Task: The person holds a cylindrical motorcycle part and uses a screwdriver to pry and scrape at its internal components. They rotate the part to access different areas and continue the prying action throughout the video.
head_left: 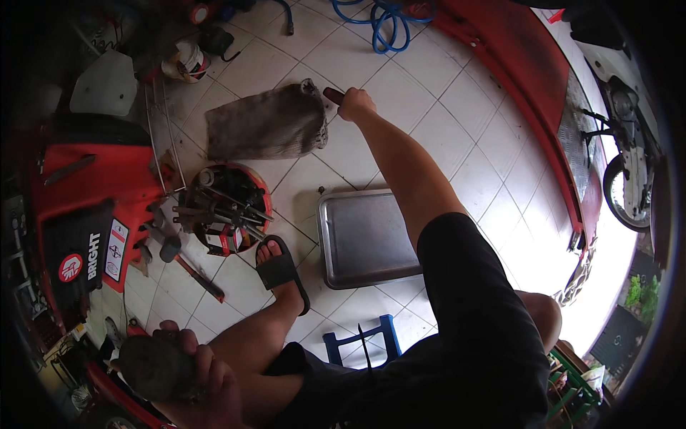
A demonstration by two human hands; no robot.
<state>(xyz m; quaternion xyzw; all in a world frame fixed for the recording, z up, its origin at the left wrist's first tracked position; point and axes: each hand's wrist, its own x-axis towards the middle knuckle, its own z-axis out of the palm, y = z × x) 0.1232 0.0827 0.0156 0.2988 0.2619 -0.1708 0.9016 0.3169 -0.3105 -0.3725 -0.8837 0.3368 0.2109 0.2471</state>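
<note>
My right hand reaches far forward over the tiled floor, fingers closed round a short dark reddish-brown stub. What lies inside the fist is hidden. Just left of it a grimy grey cloth is spread flat on the floor. At the lower left, close to the camera, my left hand is wrapped round a dark, dirty, rounded chunky part. It is in shadow, so its exact kind does not show. A bare metal tray rests on the floor under my right arm.
A round red tub full of tools stands left of the tray, with a hammer beside it. A red machine fills the left side. A red ramp, a blue hose and a motorcycle lie beyond. My sandalled foot is near the tub.
</note>
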